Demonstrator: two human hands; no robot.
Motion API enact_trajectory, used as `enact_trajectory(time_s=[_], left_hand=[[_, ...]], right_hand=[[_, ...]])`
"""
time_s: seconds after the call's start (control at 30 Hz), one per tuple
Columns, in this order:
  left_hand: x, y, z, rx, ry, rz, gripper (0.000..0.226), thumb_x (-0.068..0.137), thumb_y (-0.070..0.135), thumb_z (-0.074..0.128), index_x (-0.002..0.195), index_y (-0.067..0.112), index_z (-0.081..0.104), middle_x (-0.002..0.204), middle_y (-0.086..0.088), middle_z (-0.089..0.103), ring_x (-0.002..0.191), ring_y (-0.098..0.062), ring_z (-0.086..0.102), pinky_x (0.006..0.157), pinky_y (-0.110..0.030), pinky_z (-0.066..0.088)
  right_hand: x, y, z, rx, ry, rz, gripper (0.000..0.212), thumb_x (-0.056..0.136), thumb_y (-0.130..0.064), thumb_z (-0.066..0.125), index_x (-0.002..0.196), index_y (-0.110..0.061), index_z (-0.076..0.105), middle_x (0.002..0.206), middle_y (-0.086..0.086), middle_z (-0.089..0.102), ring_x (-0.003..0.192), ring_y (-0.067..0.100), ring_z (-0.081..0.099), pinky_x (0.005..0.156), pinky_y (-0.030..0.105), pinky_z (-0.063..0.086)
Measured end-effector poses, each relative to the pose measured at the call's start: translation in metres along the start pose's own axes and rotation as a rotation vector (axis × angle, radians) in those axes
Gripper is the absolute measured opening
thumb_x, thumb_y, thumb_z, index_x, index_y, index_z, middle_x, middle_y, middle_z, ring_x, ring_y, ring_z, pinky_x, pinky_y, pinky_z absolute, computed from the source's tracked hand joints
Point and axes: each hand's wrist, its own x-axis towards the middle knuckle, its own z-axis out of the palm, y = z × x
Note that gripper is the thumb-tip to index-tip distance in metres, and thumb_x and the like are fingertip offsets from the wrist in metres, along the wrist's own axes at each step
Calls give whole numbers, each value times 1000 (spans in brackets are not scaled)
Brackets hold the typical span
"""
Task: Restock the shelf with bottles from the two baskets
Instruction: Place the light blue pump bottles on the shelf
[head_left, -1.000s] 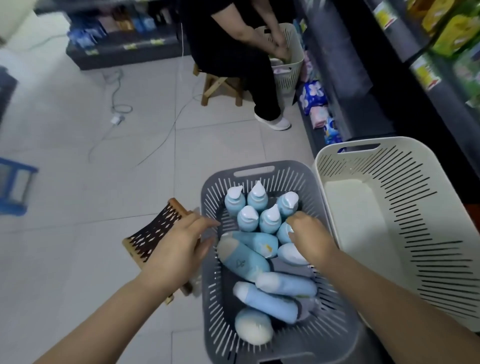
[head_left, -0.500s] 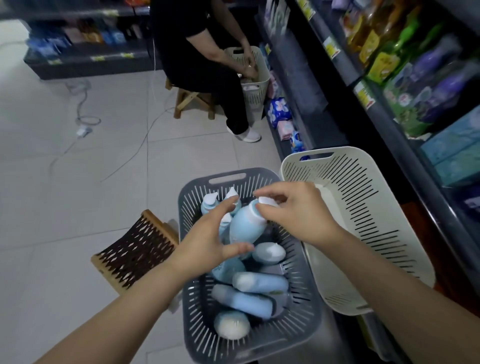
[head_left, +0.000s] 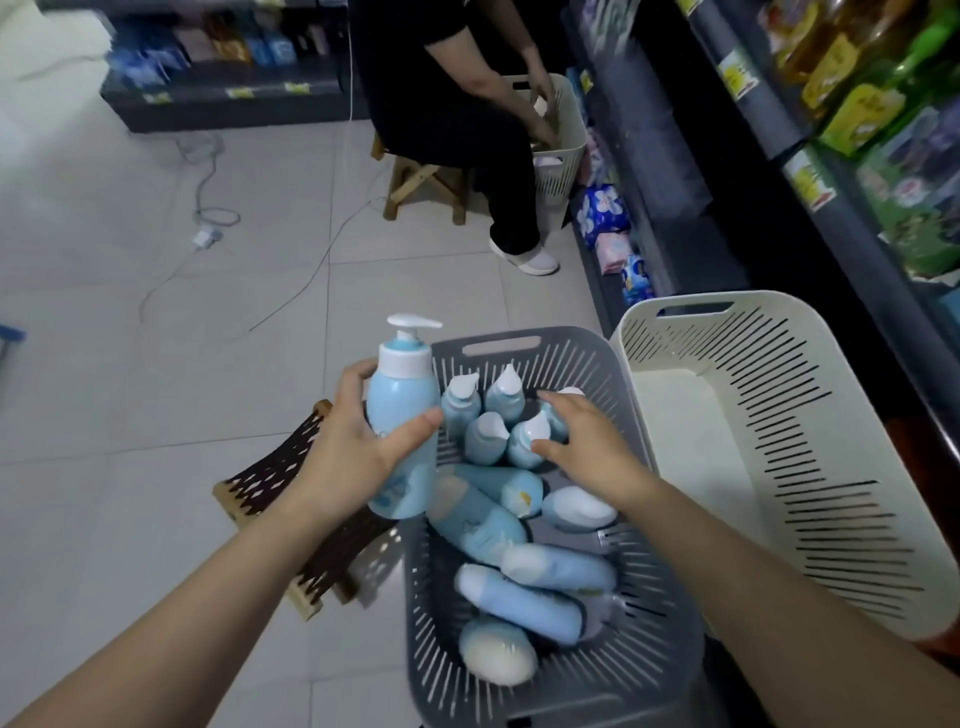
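Observation:
My left hand (head_left: 358, 447) grips a light blue pump bottle (head_left: 402, 415) with a white pump head, held upright just left of the grey basket (head_left: 644, 670). Inside that basket stand several blue bottles with white caps (head_left: 485, 436), and more lie on their sides (head_left: 519, 597). Over the standing bottles hovers my right hand (head_left: 584, 441), fingers spread and reaching down onto their caps, holding nothing. A cream basket (head_left: 831, 441) leans tilted at the right, against the dark shelf (head_left: 769, 171); I see nothing in it.
A brown slatted stool (head_left: 280, 478) stands left of the grey basket. Farther back a person in black sits on a wooden stool (head_left: 426, 187), hands in another cream basket (head_left: 563, 135). Cables (head_left: 208, 208) trail over the tiled floor. Packaged goods fill the shelves at right.
The bottle that both hands held over the basket is now in my left hand alone, lifted up and left. My right hand let go and dropped back onto the standing bottles.

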Motion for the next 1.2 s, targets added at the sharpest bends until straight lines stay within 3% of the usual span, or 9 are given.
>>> enact_trajectory(time_s=[0.13,0.33,0.5,0.6,0.77,0.97,1.1,1.13,1.2], left_hand=[[1,-3,-6,-70,72,-53,70,59,49,67,117,24,37,96,10,55,80,0,59,68,-23,48],[3,-15,-9,-104,75,-67,64,64,51,73,112,28,39,97,7,57,81,-2,61,68,-25,50],[4,-17,-10,-104,25,-72,74,56,61,73,114,26,44,101,2,60,90,-14,64,73,-36,55],[0,-11,-9,-122,-37,-100,71,52,63,71,109,26,53,102,-2,66,91,-20,67,76,-42,57],[-9,13,0,-224,-181,-151,63,53,57,74,101,19,62,92,-6,72,84,-27,70,66,-36,56],[-21,59,18,-243,-415,-167,89,37,66,81,103,11,61,81,-10,73,70,-25,70,57,-35,54],[-36,97,39,-286,-610,-149,69,65,46,80,113,1,58,88,-16,72,75,-28,70,61,-34,57],[-41,106,46,-292,-645,-146,78,55,52,83,112,4,59,89,-15,73,77,-28,70,63,-35,58],[-52,123,62,-328,-739,-174,88,41,60,86,109,10,60,92,-14,73,79,-26,71,63,-35,59]], right_hand=[[13,7,21,-138,-40,-11,63,88,-14,63,144,-16,35,147,6,34,131,23,40,108,28,29],[21,9,35,-194,36,5,34,89,-7,55,123,-10,56,130,8,39,108,32,54,97,35,42],[2,7,31,-158,116,-3,26,87,-13,57,112,-9,60,116,7,42,95,33,56,87,36,44],[-16,-5,12,-84,198,-23,30,85,-16,60,115,-13,62,114,3,43,95,25,55,83,27,39],[-57,-37,-35,40,361,-21,32,84,-20,63,115,-20,64,110,0,48,93,16,53,83,25,39],[-126,-69,-92,251,579,58,27,79,-20,70,107,-20,70,104,2,55,95,20,58,90,36,47],[-176,-75,-133,380,757,91,23,78,-14,71,101,-16,73,82,-19,58,88,15,59,84,24,46],[-189,-75,-140,411,799,98,21,78,-14,71,99,-16,73,79,-24,56,86,13,59,84,23,47],[-214,-73,-153,499,884,120,18,77,-17,73,95,-19,73,79,-23,59,84,14,62,87,36,53]])
